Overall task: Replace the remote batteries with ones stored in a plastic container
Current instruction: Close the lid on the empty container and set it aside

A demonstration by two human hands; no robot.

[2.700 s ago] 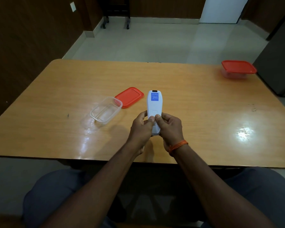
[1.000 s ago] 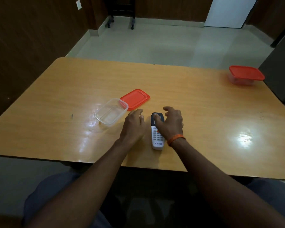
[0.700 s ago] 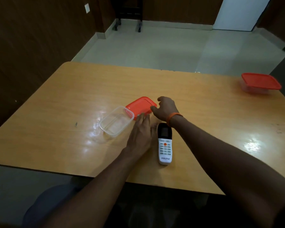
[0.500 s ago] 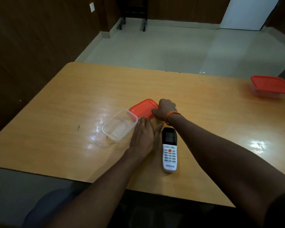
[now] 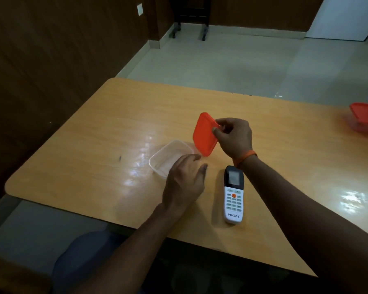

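Observation:
A white remote (image 5: pixel 233 196) lies face up on the wooden table (image 5: pixel 94 158), its screen end pointing away from me. My right hand (image 5: pixel 234 137) pinches the red lid (image 5: pixel 204 134) by its right edge and holds it tilted above the table, over the far corner of the clear plastic container (image 5: pixel 168 155). That container sits open on the table and looks empty. My left hand (image 5: pixel 184 183) rests at the container's near right corner with relaxed fingers, holding nothing. No batteries are in sight.
A second container with a red lid (image 5: pixel 365 118) sits at the table's far right edge. Dark wood walls run along the left, and chair legs (image 5: pixel 189 32) stand on the pale floor beyond the table.
My right hand has lifted the red lid off the table and tilted it upright. The remote, set down face up a second ago, stays put. My left hand has shifted toward the clear container.

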